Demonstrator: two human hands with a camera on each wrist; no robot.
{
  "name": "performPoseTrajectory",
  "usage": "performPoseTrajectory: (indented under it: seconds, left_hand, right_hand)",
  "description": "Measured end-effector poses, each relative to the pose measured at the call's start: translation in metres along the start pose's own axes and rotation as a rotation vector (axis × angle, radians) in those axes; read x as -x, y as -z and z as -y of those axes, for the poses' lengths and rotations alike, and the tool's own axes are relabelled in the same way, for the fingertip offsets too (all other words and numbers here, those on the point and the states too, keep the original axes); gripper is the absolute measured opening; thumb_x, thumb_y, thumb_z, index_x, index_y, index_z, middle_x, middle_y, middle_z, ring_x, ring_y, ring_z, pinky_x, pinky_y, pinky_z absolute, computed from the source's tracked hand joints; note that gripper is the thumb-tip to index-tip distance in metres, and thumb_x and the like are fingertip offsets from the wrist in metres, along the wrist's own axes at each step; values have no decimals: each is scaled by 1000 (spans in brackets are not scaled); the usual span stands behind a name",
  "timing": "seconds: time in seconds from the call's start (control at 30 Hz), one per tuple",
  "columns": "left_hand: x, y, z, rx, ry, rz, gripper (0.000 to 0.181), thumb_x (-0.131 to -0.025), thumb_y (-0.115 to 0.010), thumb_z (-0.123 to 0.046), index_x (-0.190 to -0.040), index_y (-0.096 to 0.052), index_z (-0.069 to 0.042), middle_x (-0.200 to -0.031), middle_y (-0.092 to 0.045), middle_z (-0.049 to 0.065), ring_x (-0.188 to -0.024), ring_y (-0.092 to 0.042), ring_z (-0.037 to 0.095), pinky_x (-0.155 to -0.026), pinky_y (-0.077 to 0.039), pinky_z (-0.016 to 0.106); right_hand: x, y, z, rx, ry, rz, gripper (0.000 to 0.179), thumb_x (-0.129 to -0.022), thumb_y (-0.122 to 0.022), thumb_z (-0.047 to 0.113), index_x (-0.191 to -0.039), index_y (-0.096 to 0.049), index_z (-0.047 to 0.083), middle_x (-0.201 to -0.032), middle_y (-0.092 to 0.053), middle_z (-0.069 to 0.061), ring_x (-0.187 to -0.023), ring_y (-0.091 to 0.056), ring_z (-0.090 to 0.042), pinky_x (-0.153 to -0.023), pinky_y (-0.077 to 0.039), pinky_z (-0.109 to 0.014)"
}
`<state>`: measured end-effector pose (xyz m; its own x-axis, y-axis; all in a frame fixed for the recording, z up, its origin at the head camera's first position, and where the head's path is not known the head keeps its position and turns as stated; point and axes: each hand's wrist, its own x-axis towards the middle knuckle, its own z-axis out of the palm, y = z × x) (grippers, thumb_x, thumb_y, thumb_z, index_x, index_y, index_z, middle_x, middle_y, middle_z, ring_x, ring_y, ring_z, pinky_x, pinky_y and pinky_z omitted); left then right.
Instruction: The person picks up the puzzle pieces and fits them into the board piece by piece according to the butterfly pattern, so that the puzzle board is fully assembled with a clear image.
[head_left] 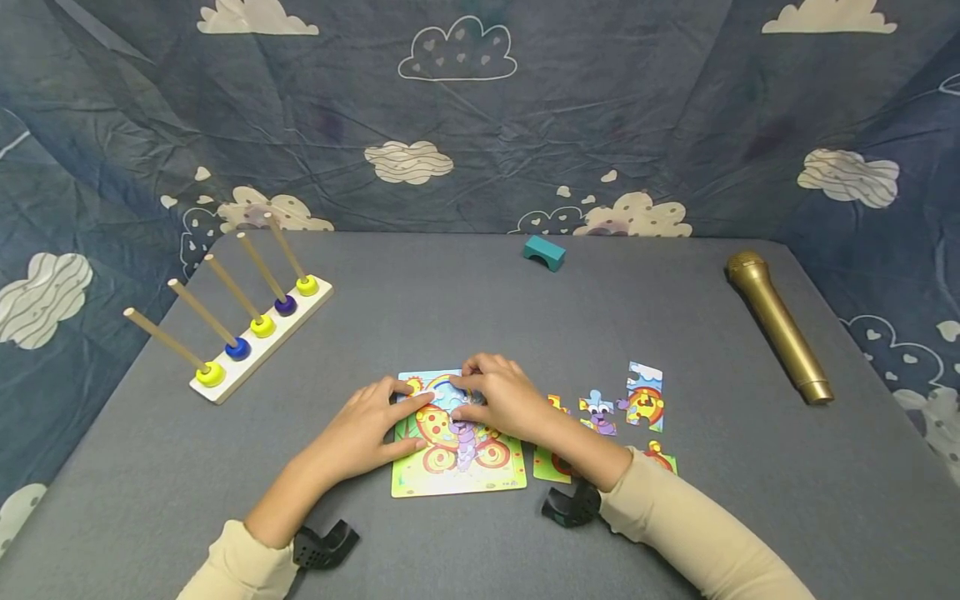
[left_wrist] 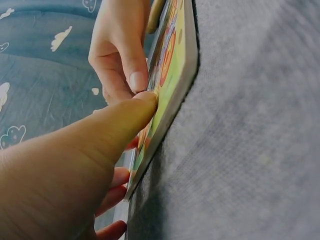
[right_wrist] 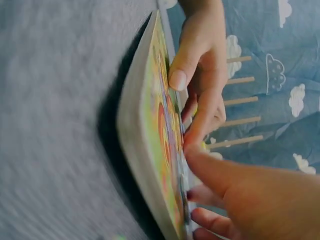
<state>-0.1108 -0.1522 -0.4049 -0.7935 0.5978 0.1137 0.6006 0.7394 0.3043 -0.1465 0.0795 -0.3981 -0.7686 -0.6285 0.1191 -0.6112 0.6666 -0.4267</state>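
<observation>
A puzzle board [head_left: 459, 482] with a butterfly picture lies on the table, some of its picture area filled. My left hand [head_left: 367, 429] rests on its left side, fingers stretched over the picture and thumb on the board near the lower left. My right hand [head_left: 504, 396] bends over the upper part, thumb and index finger pinching a small blue puzzle piece [head_left: 447, 395] at the board's surface. In the left wrist view, my right thumb and fingers [left_wrist: 136, 80] come together close over the board, near my left thumb. The right fingers partly hide the piece.
Loose puzzle pieces [head_left: 597, 412] lie right of the board, some under my right forearm. A peg stand [head_left: 262, 343] with coloured rings stands at left. A teal arch block [head_left: 543, 252] sits at the back, a gold microphone [head_left: 780, 327] at right.
</observation>
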Motion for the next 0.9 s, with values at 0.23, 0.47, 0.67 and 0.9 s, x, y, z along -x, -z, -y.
performPoseTrajectory:
  seconds: [0.23, 0.47, 0.67, 0.9]
  left_hand:
    - [0, -2, 1, 12, 1, 4, 58, -79, -65, -43, -130, -51, -21, -114, -45, 8, -96, -46, 21, -85, -35, 40]
    - [0, -2, 0, 20, 6, 0, 59, -78, -65, -43, -130, -50, -21, -115, -44, 8, -99, -45, 22, -87, -34, 41]
    - [-1, -2, 2, 4, 1, 0, 60, -78, -65, -46, -131, -49, -22, -115, -44, 7, -99, -45, 22, -87, -34, 41]
    - [0, -2, 3, 3, 3, 1, 61, -78, -64, -47, -131, -49, -22, -115, -44, 7, -99, -45, 21, -87, -34, 41]
  right_hand:
    - [10, 23, 2, -133, -35, 100, 62, -80, -66, 38, -132, -47, 11, -128, -41, -8, -115, -38, -26, -96, -29, -46]
    - [49, 72, -13, -301, -3, -143, 66, -78, -71, 29, -135, -41, 17, -136, -36, -6, -124, -32, -23, -95, -32, -50]
    - [88, 98, -42, -273, -31, -431, 68, -69, -76, 2, -130, -47, 8, -131, -44, -6, -120, -37, -10, -98, -31, -33]
    - [114, 103, -68, -252, -87, -530, 63, -65, -72, -13, -123, -49, -7, -121, -48, -21, -109, -41, -2, -90, -29, -13]
